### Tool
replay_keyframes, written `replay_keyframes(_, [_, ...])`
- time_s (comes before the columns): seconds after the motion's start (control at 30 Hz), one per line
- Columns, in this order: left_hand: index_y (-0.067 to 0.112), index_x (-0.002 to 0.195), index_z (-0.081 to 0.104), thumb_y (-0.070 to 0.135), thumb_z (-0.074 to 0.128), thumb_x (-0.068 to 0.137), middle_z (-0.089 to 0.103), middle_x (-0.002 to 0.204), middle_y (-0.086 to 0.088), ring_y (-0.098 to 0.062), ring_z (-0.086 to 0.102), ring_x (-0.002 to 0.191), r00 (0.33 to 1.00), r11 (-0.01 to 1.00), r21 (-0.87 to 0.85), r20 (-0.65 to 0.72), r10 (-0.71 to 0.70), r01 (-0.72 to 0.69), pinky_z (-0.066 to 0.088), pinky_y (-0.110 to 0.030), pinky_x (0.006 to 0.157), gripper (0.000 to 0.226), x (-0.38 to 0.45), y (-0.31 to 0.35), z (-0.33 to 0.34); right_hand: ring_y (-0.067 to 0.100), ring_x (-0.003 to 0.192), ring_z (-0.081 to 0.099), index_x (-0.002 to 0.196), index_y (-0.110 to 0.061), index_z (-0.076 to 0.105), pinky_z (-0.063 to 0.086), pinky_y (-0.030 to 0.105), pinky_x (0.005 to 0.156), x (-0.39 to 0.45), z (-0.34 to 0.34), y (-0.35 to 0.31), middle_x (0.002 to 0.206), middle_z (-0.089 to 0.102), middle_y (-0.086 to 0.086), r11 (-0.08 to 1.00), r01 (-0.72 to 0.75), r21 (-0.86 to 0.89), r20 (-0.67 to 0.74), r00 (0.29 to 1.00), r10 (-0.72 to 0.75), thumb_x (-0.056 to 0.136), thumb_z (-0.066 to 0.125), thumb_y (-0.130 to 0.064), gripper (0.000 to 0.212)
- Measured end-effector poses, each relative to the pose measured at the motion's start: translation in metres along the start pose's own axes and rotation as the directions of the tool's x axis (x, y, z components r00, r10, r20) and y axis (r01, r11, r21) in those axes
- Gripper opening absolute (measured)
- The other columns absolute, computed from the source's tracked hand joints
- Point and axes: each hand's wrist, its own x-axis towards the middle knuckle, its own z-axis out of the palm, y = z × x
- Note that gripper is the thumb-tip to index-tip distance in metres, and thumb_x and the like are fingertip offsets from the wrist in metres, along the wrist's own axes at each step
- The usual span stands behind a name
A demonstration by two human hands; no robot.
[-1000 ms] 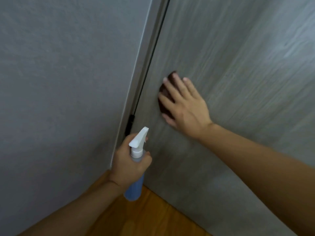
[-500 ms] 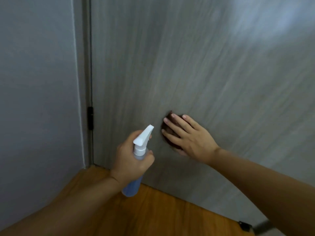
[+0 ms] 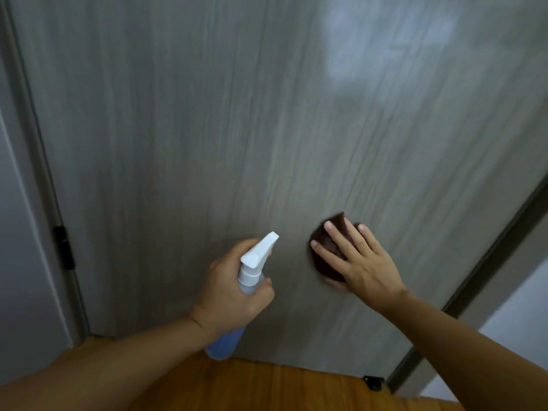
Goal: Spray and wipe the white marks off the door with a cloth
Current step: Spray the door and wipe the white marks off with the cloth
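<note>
head view: grey woodgrain door, black hinge, wooden floor.

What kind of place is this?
Probably a room in a home: a grey wood-grain door with a black hinge, a wooden floor and a plain painted wall.

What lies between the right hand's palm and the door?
In the head view, a dark brown cloth sits between the right hand and the door.

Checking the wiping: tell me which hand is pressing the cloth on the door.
The right hand, fingers flat over the dark cloth; the left hand grips the spray bottle.
</note>
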Motion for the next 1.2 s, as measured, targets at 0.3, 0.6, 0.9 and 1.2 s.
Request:
replay_keyframes(0.3, [0.026, 0.125, 0.065, 0.023, 0.076, 0.074, 0.071, 0.096, 0.007, -0.018, 0.069, 0.082, 0.993, 0.992, 0.049, 0.027, 0.113, -0.114, 0.058, -0.04, 0.075, 0.052, 0.042, 0.038, 0.029, 0.047, 0.147, 0.029, 0.157, -0.025, 0.039, 0.02, 0.055, 0.122, -0.031, -0.005, 0.034, 0.164, 0.026, 0.022, 0.983, -0.184, 0.004, 0.002, 0.983, 0.184, 0.094, 0.056, -0.055, 0.072])
replay_keyframes(0.6, [0.027, 0.106, 0.07, 0.021, 0.074, 0.066, 0.07, 0.08, 0.009, -0.013, 0.064, 0.065, 0.987, 0.99, -0.007, -0.083, 0.14, -0.141, 0.053, -0.025, 0.063, 0.04, 0.098, 0.098, 0.036, 0.042, 0.146, 0.034, 0.159, -0.03, 0.033, 0.021, 0.051, 0.123, -0.016, -0.011, 0.042, 0.164, 0.03, 0.016, 0.965, -0.255, 0.063, -0.074, 0.963, 0.26, 0.084, 0.063, -0.057, 0.086])
replay_keyframes(0.9, [0.023, 0.098, 0.066, 0.023, 0.07, 0.067, 0.066, 0.075, 0.004, -0.018, 0.06, 0.061, 0.959, 0.964, 0.004, -0.099, 0.266, -0.267, 0.055, -0.04, 0.061, 0.031, 0.16, 0.155, 0.031, 0.044, 0.152, 0.027, 0.156, -0.029, 0.041, 0.02, 0.055, 0.125, 0.067, -0.049, 0.088, 0.169, 0.025, 0.012, 0.835, -0.473, 0.28, -0.17, 0.832, 0.528, 0.089, 0.06, -0.055, 0.075])
replay_keyframes(1.2, [0.024, 0.093, 0.066, 0.028, 0.068, 0.065, 0.066, 0.074, 0.003, -0.015, 0.06, 0.06, 0.953, 0.959, 0.004, -0.117, 0.28, -0.282, 0.053, -0.037, 0.057, 0.029, 0.183, 0.177, 0.03, 0.042, 0.151, 0.03, 0.155, -0.025, 0.045, 0.011, 0.05, 0.128, 0.119, -0.08, 0.145, 0.169, 0.025, 0.012, 0.84, -0.47, 0.27, -0.219, 0.82, 0.529, 0.09, 0.061, -0.057, 0.075])
